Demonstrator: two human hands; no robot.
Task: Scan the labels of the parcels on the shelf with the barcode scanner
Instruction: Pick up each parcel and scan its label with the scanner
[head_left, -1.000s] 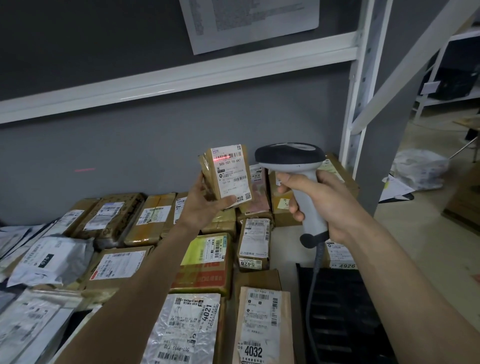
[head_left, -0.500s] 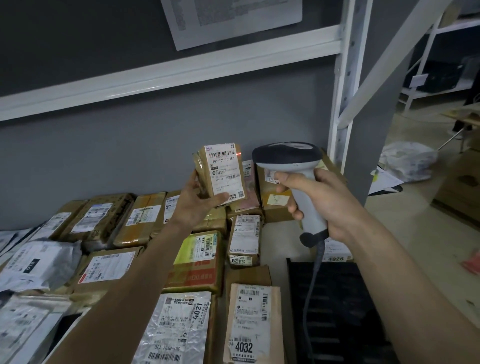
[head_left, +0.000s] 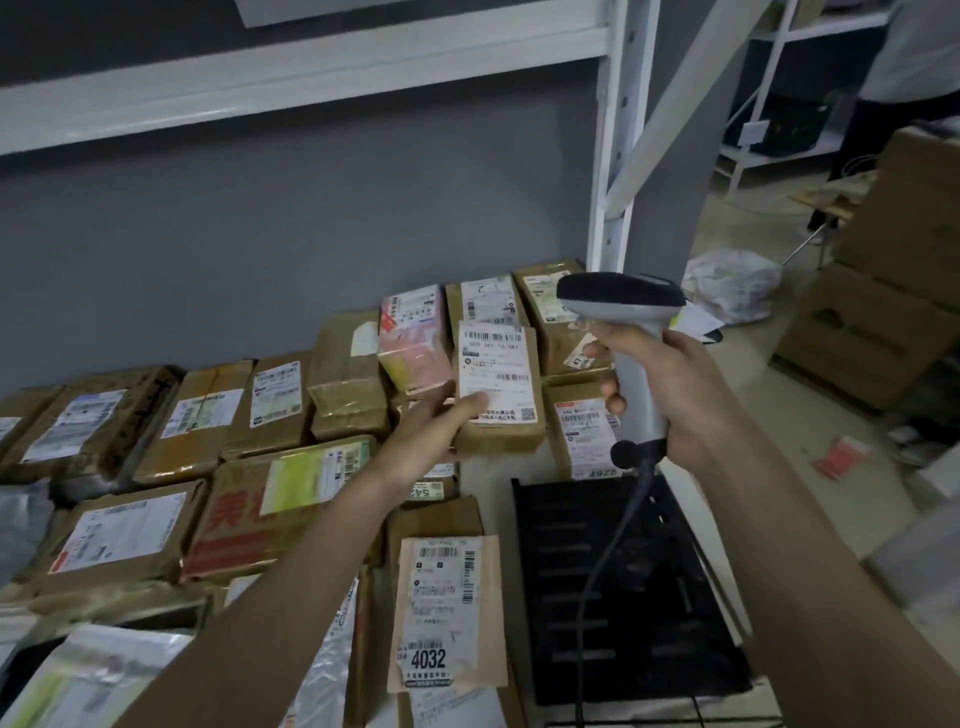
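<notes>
My left hand (head_left: 434, 431) grips a small brown parcel (head_left: 500, 387) by its lower left corner, its white barcode label facing me, low over the shelf among the other parcels. My right hand (head_left: 670, 389) holds the grey barcode scanner (head_left: 626, 332) upright by its handle, just right of that parcel, its dark head pointing left. No red scan line shows on the label. The scanner's cable (head_left: 608, 566) hangs down over a black slotted tray (head_left: 670, 597).
Several taped cardboard parcels and plastic mailers cover the shelf, among them a pink one (head_left: 413, 338) and one marked 4032 (head_left: 447, 613). A white shelf post (head_left: 615, 130) stands at the right. Beyond it are stacked cartons (head_left: 883, 312), a white bag (head_left: 732, 280) and a person standing.
My left hand has lowered the small parcel from chest height down and to the right toward the shelf. The red scan line on its label is gone. The scanner stayed close to the same spot.
</notes>
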